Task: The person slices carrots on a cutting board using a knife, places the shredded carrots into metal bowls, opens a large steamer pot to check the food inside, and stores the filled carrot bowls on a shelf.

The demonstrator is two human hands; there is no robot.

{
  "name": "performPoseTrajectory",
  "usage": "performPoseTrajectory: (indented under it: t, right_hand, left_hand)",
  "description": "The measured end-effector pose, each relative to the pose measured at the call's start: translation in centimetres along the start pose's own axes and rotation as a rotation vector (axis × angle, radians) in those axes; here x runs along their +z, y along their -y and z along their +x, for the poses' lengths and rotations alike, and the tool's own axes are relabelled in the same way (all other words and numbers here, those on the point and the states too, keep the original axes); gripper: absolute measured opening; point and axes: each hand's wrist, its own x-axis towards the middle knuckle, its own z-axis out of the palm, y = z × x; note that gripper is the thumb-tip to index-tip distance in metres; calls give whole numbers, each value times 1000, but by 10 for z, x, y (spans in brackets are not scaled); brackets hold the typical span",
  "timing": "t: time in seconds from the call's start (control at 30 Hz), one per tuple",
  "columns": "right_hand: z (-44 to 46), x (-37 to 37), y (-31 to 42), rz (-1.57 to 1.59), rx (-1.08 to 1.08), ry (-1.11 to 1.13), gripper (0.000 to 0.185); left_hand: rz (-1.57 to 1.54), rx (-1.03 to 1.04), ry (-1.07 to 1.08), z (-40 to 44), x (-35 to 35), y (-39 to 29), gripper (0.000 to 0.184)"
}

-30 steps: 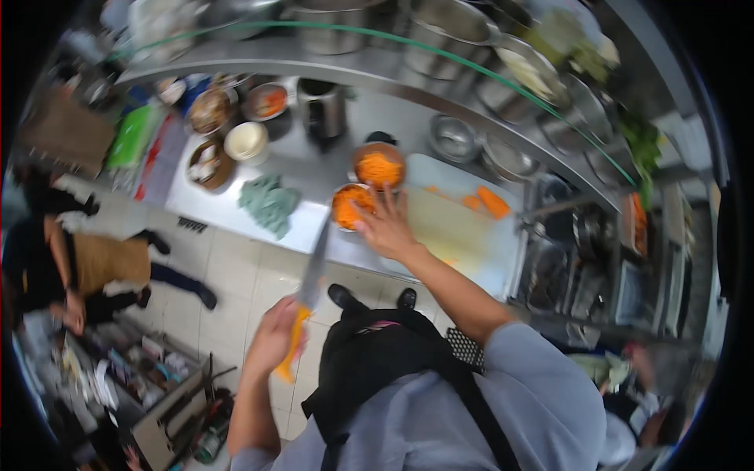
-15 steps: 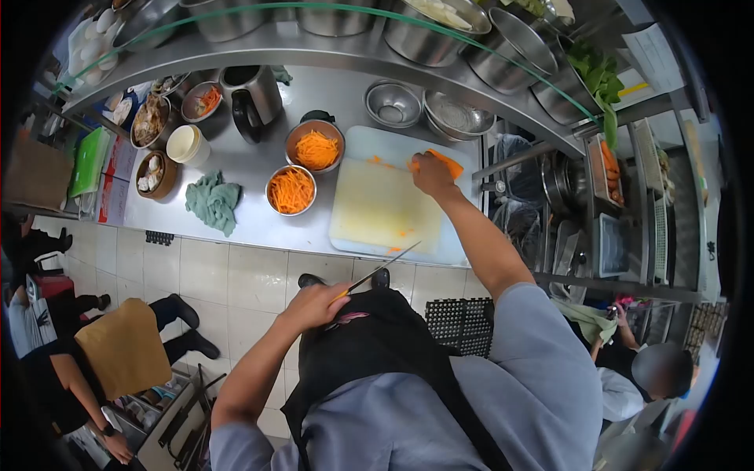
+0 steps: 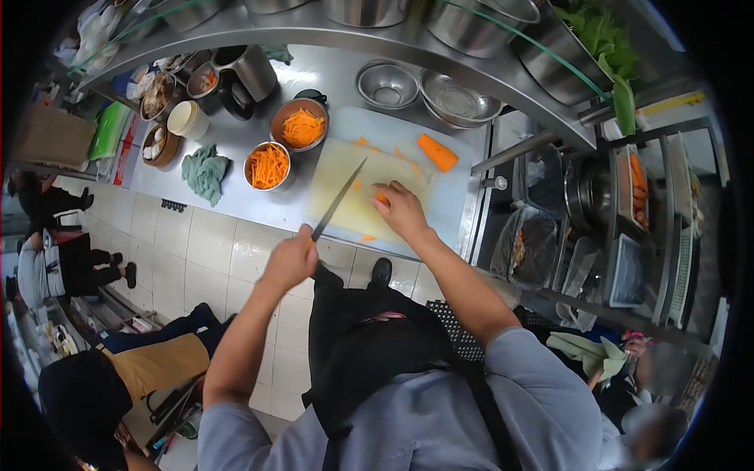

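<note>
My left hand is closed round the handle of a knife, whose blade points up and away over the left part of the cutting board. On the board, the curled fingers of my right hand hold a small orange carrot piece. A larger cut carrot lies by itself toward the board's far right, and thin carrot scraps are scattered across the surface. Left of the board stand a bowl of carrot shreds and a metal cup of carrot shreds.
Two metal bowls sit behind the board, below a steel shelf with pots. A green cloth, white tubs and a metal jug are to the left. Lined bins stand right. Other people are at both sides.
My right hand has left the large carrot at the far right and come nearer over the board with a small piece. The knife has risen from beside the apron to above the board.
</note>
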Motion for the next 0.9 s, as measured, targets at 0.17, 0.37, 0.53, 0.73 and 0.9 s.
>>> performPoseTrajectory:
  t: [0.17,0.37,0.53,0.73,0.9]
  right_hand:
    - [-5,-12,-21,197,-269,190,30]
    - [14,-20,-21,150,-393,297,26]
    - [28,-21,-26,114,-419,371,27]
    - [37,-25,-19,121,-413,418,26]
    - [38,-24,-19,138,-361,455,24]
  left_hand:
    - [139,-179,-57,-30,47,-48,20]
    - [248,-231,47,-28,78,-66,20]
    - [215,-206,17,-18,75,-70,21]
    - [163,-258,107,-41,12,-108,23]
    - [128,-285,166,-39,34,-97,22]
